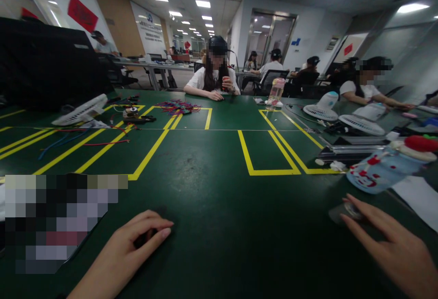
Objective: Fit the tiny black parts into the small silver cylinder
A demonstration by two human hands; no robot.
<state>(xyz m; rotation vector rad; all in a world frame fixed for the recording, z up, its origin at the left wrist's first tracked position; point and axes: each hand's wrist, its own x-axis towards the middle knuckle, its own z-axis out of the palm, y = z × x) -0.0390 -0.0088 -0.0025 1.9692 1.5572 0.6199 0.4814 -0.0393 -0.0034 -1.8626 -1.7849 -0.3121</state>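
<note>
The left hand [132, 244] lies near the desk's near edge, its fingers [155, 234] curled around a small dark object [143, 238] that is too hidden to identify. The right hand [390, 239], toward the near right corner, has its fingers [359, 205] stretched out and touching a small clear disc [344, 212] that lies flat on the green desk [219, 207]. Just beyond that disc a light blue bottle [383, 171] with red marks lies on its side, a white sheet [415, 198] beside it. Yellow tape lines [270, 171] box off bays across the middle. Farther right stand two small white fans [342, 116]; at the left edge lies another white fan [80, 111] with loose red and blue wires [85, 137]. Toward the far edge sit a tangle of coloured cords [178, 106], a pink-capped bottle [275, 92] and a seated person [214, 77]. No writing is readable.
</note>
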